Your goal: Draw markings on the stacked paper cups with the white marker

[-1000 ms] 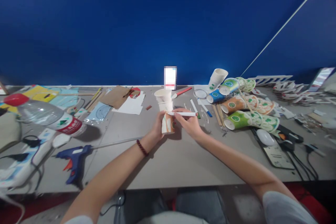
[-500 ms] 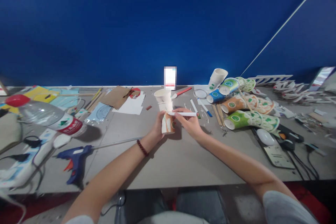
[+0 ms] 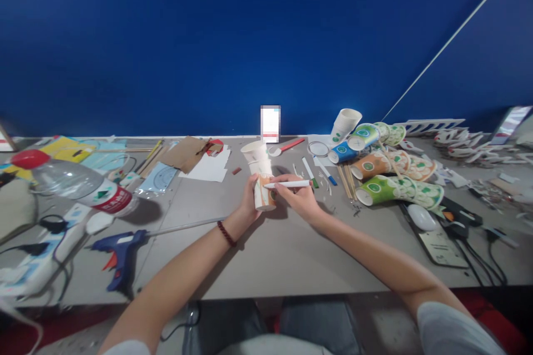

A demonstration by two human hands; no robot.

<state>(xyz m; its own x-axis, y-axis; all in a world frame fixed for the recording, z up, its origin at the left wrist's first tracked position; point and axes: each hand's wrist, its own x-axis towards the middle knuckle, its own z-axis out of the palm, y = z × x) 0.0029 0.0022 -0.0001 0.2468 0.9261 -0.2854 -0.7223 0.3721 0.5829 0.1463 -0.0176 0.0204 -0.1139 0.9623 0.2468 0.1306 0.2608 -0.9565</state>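
Near the middle of the table, my left hand (image 3: 249, 203) is wrapped round the left side of a paper cup (image 3: 263, 198) with an orange and white pattern. White cups (image 3: 255, 154) joined end to end with it extend away from me, tilted a little to the left. A white marker (image 3: 293, 183) is pinched in my right hand (image 3: 298, 195). Its tip points left and lies at the patterned cup's surface; whether it touches cannot be made out. The far side of the cup and some left fingers are hidden.
At the left lie a water bottle (image 3: 89, 186), a blue glue gun (image 3: 120, 255) and a power strip (image 3: 50, 255). Patterned cup assemblies (image 3: 400, 188) and a white cup stack (image 3: 345, 123) are at the right. A phone (image 3: 270, 123) stands against the blue wall.
The joined cups have tilted slightly more to the left at their far end. The marker has shifted slightly left and down across the patterned cup, with my right hand.
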